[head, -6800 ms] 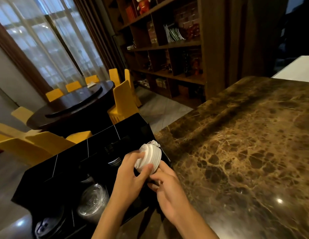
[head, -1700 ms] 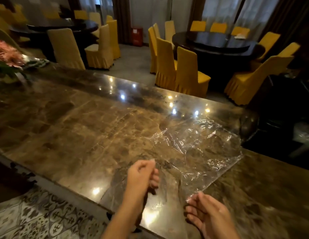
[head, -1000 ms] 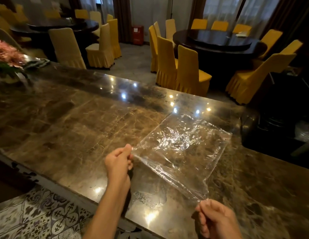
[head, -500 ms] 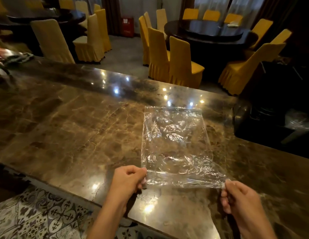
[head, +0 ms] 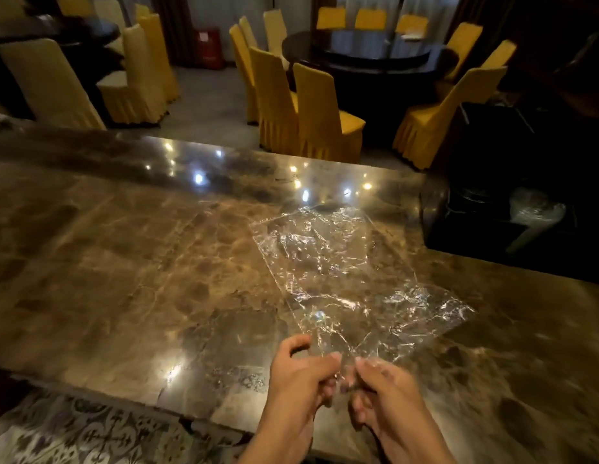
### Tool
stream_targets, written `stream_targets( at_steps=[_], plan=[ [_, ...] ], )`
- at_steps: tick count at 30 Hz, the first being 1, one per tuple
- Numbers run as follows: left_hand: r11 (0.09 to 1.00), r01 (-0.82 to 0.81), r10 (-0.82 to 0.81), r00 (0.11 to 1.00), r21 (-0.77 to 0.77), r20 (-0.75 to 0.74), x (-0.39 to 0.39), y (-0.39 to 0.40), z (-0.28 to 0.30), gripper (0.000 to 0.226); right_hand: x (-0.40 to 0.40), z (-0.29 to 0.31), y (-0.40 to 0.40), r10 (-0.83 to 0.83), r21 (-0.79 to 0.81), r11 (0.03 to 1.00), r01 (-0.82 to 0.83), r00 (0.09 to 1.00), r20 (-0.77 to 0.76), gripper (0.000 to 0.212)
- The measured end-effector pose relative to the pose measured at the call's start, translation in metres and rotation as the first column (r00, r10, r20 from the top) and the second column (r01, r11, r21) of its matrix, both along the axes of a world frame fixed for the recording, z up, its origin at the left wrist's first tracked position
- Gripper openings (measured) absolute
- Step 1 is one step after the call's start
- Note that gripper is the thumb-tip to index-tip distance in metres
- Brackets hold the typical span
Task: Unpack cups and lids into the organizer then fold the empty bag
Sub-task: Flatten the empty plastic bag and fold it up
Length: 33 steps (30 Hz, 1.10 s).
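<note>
The empty clear plastic bag (head: 341, 272) lies crinkled and mostly flat on the brown marble counter (head: 124, 262), stretching away from me. My left hand (head: 301, 370) and my right hand (head: 381, 383) are close together at the bag's near edge, both pinching it. The black organizer (head: 512, 229) stands at the counter's right end; a clear bundle of cups or lids (head: 535, 209) shows inside it, the rest is too dark to make out.
The counter's near edge (head: 177, 410) runs just in front of my hands, with patterned floor tiles (head: 74, 433) below. Beyond the counter stand yellow-covered chairs (head: 311, 108) and a dark round table (head: 368, 58).
My hands, which held the bag's near corners wide apart, have come together at the near edge. The bag has swung so that it lies slanted to the right.
</note>
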State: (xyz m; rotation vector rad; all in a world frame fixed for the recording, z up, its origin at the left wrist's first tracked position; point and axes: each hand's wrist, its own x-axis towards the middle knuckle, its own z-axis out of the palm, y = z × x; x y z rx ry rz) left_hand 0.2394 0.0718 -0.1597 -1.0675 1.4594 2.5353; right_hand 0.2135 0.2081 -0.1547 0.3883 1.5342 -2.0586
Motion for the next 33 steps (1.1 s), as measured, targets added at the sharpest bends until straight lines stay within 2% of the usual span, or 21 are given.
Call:
stream_targets(
  at_steps=[5,6,8,9,11,14,16,20,22,25,27,29,30,31,32,33],
  plan=[
    [0.999,-0.039,0.038,0.998,0.005,0.045,-0.001,-0.007,0.002,0.039,-0.004,-0.001,0.033,0.000,0.046,0.999,0.000,1.000,-0.006,0.028],
    [0.994,-0.085,0.087,0.996,-0.063,0.026,-0.001,-0.010,0.004,0.032,-0.006,0.001,0.044,0.027,0.086,0.996,-0.027,1.000,-0.002,0.029],
    [0.916,-0.174,0.136,0.983,-0.362,-0.127,-0.004,-0.013,0.018,0.019,-0.015,0.009,0.074,0.109,0.196,0.975,-0.106,0.994,-0.003,0.027],
    [0.825,-0.209,0.097,0.968,-0.526,-0.233,-0.006,-0.017,0.028,0.020,-0.020,0.013,0.089,0.169,0.256,0.952,-0.165,0.986,0.008,0.025],
    [0.635,-0.205,-0.141,0.917,-0.745,-0.373,-0.023,-0.019,0.050,0.023,-0.031,0.024,0.122,0.292,0.346,0.890,-0.295,0.954,0.062,0.022],
    [0.267,-0.159,-0.533,0.797,-0.950,-0.283,-0.064,-0.019,0.064,0.024,-0.045,0.041,0.160,0.479,0.463,0.754,-0.466,0.872,0.097,0.032],
    [0.090,-0.115,-0.655,0.742,-0.989,-0.146,-0.096,-0.013,0.061,0.035,-0.052,0.050,0.178,0.522,0.549,0.679,-0.488,0.846,0.107,0.035],
    [-0.079,-0.016,-0.764,0.644,-0.997,0.050,-0.164,0.001,0.045,0.044,-0.061,0.051,0.203,0.397,0.659,0.657,-0.366,0.911,0.110,0.039],
    [-0.220,0.063,-0.763,0.610,-0.973,0.212,-0.187,0.000,0.028,0.045,-0.065,0.052,0.214,0.428,0.752,0.541,-0.376,0.893,0.138,0.042],
    [-0.514,0.211,-0.580,0.629,-0.831,0.518,-0.185,-0.013,-0.004,0.063,-0.068,0.056,0.229,0.507,0.819,0.365,-0.442,0.832,0.223,0.043],
    [-0.566,0.251,-0.479,0.675,-0.785,0.561,-0.173,-0.021,-0.017,0.069,-0.068,0.057,0.235,0.510,0.837,0.307,-0.454,0.820,0.258,0.042],
    [-0.549,0.276,-0.438,0.709,-0.789,0.553,-0.166,-0.022,-0.015,0.068,-0.069,0.058,0.230,0.444,0.906,0.199,-0.374,0.859,0.257,0.041],
    [-0.523,0.271,-0.438,0.728,-0.808,0.527,-0.165,-0.019,-0.011,0.067,-0.072,0.058,0.225,0.382,0.963,0.136,-0.234,0.909,0.167,0.040],
    [-0.493,0.243,-0.454,0.747,-0.835,0.485,-0.166,-0.013,-0.006,0.065,-0.078,0.058,0.218,0.325,0.997,0.079,-0.021,0.946,-0.006,0.037],
    [-0.464,0.202,-0.491,0.752,-0.862,0.441,-0.167,-0.002,0.000,0.065,-0.087,0.060,0.205,0.306,0.974,0.055,0.222,0.924,-0.228,0.033],
    [-0.437,0.163,-0.544,0.735,-0.884,0.404,-0.168,0.011,0.005,0.066,-0.096,0.062,0.188,0.337,0.906,0.071,0.417,0.845,-0.416,0.028]
  ],
)
